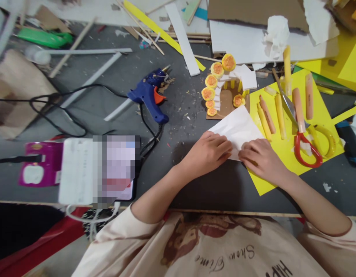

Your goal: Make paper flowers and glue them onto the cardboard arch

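Cream T-shirt cloth lies nearest; from the left, a smartphone on the desk, a blue hot glue gun, the left hand curled onto the near-left edge of a white paper sheet before a flower-trimmed cardboard model, the right hand, apart from the left, gripping the paper's near-right edge, then scissors on a yellow sheet

Dark grey tabletop, matte, scuffed, specked with debris. Thin tan front edge. Lower left: red bar, maybe a furniture frame, black patch next to it. Pale grey floor below. Light diffuse; soft-edged shadow near the edge.
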Action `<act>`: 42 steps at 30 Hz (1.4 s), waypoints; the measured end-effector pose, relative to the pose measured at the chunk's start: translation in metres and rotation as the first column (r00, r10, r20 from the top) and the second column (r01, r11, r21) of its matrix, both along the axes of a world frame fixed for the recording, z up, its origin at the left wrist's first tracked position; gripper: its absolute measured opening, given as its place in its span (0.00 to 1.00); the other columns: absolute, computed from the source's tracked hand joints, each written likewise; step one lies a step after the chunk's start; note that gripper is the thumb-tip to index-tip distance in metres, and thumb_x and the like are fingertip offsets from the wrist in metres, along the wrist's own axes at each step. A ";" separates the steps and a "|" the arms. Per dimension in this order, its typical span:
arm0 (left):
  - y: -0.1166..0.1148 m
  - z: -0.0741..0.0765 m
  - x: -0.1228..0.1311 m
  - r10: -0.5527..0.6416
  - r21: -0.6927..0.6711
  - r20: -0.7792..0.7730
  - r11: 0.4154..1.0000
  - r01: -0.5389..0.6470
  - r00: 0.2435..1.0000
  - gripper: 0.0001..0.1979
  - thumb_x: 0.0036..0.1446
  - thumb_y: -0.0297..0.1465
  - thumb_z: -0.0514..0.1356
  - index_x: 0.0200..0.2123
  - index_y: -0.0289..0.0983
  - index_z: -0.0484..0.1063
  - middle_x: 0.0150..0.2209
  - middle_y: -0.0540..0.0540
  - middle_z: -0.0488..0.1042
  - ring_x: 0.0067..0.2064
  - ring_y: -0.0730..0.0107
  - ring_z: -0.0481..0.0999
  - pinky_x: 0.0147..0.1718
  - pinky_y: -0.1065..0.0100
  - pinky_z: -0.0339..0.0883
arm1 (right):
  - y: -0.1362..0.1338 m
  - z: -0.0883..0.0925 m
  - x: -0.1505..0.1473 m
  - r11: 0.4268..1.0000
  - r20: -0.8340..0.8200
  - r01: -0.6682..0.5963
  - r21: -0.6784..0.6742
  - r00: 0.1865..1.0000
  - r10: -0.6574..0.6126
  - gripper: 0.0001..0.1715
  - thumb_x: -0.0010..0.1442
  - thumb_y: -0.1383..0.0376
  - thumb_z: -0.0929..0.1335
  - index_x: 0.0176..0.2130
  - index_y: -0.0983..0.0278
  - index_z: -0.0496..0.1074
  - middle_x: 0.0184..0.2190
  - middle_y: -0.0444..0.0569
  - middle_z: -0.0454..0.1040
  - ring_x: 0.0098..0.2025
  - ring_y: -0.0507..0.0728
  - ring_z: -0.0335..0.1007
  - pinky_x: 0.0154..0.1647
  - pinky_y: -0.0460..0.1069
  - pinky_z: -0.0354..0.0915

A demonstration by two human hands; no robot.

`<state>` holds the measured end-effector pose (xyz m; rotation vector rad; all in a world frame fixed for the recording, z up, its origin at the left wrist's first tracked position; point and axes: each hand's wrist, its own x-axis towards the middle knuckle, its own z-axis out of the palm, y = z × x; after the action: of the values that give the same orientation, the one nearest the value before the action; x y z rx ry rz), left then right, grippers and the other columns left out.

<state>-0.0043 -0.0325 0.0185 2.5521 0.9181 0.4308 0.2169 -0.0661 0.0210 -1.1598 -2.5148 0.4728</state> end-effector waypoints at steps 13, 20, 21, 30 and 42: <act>0.001 -0.007 -0.001 -0.045 0.038 0.060 0.998 0.042 0.997 0.07 0.65 0.26 0.54 0.44 0.35 0.71 0.38 0.47 0.76 0.40 0.67 0.74 0.41 0.66 0.62 | 0.000 0.000 -0.005 0.992 0.055 -0.035 0.120 0.998 0.028 0.09 0.65 0.67 0.66 0.33 0.66 0.73 0.30 0.50 0.74 0.34 0.58 0.65 0.38 0.52 0.59; -0.001 -0.002 0.000 -0.106 -0.046 -0.005 0.993 0.106 0.994 0.07 0.65 0.32 0.56 0.38 0.35 0.73 0.37 0.46 0.75 0.39 0.65 0.74 0.41 0.65 0.62 | 0.003 0.001 0.000 0.995 0.012 -0.048 0.083 0.999 0.047 0.11 0.66 0.68 0.64 0.33 0.66 0.73 0.32 0.51 0.75 0.35 0.57 0.64 0.39 0.51 0.60; -0.002 -0.002 0.001 -0.104 -0.048 -0.008 0.993 0.103 0.995 0.08 0.64 0.34 0.58 0.39 0.35 0.73 0.37 0.46 0.76 0.39 0.65 0.74 0.41 0.65 0.62 | 0.003 0.001 0.001 0.997 0.007 -0.044 0.059 0.999 0.044 0.11 0.67 0.68 0.64 0.33 0.65 0.73 0.32 0.50 0.75 0.35 0.57 0.64 0.39 0.51 0.60; -0.004 -0.002 0.003 -0.023 -0.090 -0.013 0.996 0.022 1.000 0.07 0.64 0.29 0.57 0.34 0.35 0.73 0.33 0.48 0.75 0.36 0.67 0.73 0.37 0.67 0.60 | 0.004 0.001 0.000 1.000 0.071 0.020 -0.012 0.997 -0.019 0.11 0.67 0.63 0.65 0.33 0.65 0.71 0.31 0.49 0.73 0.36 0.58 0.66 0.39 0.52 0.58; 0.001 0.004 0.000 0.111 -0.057 -0.145 0.991 -0.121 0.983 0.13 0.62 0.30 0.58 0.24 0.35 0.70 0.25 0.49 0.69 0.30 0.69 0.68 0.33 0.65 0.54 | 0.002 -0.002 -0.004 0.991 0.123 0.136 -0.012 0.983 -0.133 0.17 0.69 0.62 0.62 0.29 0.64 0.70 0.28 0.49 0.70 0.33 0.57 0.66 0.37 0.52 0.60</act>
<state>-0.0041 -0.0316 0.0224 2.5032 1.1173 0.2507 0.2129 -0.0640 0.0189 -1.3956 -2.5162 0.4047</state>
